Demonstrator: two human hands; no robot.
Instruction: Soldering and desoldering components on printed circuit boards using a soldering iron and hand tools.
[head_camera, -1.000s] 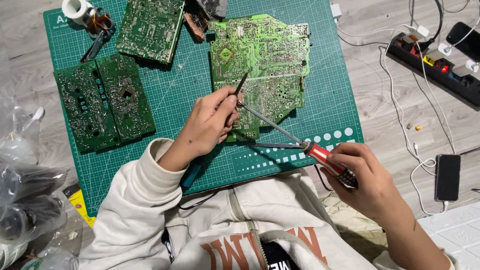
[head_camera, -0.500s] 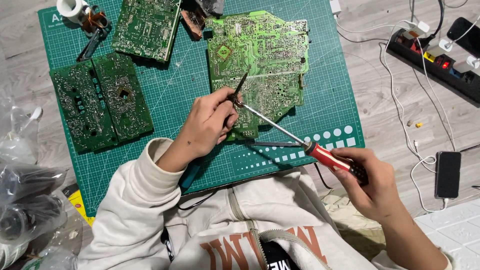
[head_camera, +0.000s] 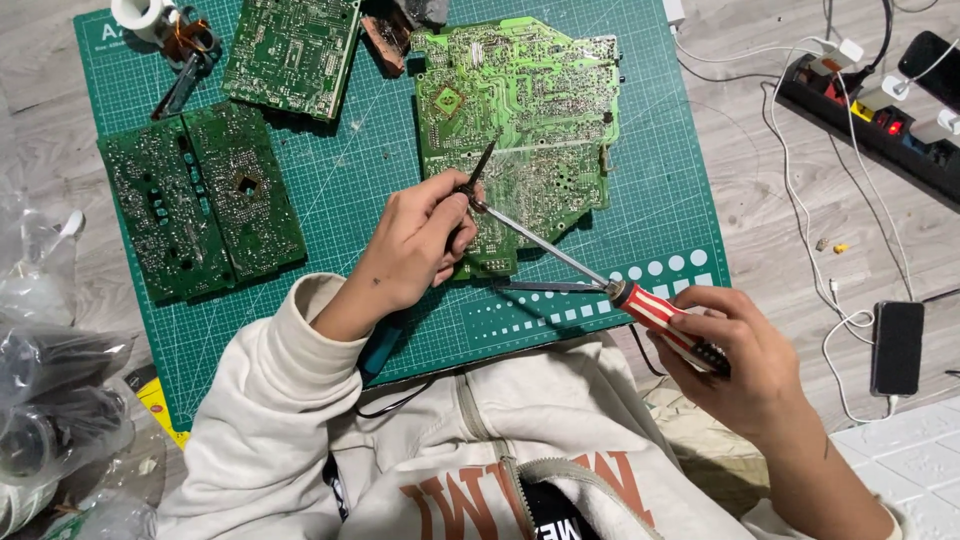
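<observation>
- Large bright green circuit board (head_camera: 520, 110) solder-side up on green cutting mat (head_camera: 660, 240), near top centre, flat for access.
- Left hand (head_camera: 415, 245) clenched on soldering iron (head_camera: 480, 165), tip angled onto board's lower part.
- Right hand (head_camera: 735, 355) grasping red-striped screwdriver (head_camera: 655, 312), shaft reaching up-left to same spot.
- Darker boards (head_camera: 200, 200) at left of mat; power strip (head_camera: 880, 120) well right.

Left hand (head_camera: 415, 245) grips a thin dark tool (head_camera: 478, 170), tip on the bright green circuit board (head_camera: 520, 110). Right hand (head_camera: 735, 360) holds a red-and-white-handled screwdriver (head_camera: 590, 275), its shaft angled to the board's lower edge. A green cutting mat (head_camera: 650, 230) lies beneath; darker boards (head_camera: 200, 200) lie left.
</observation>
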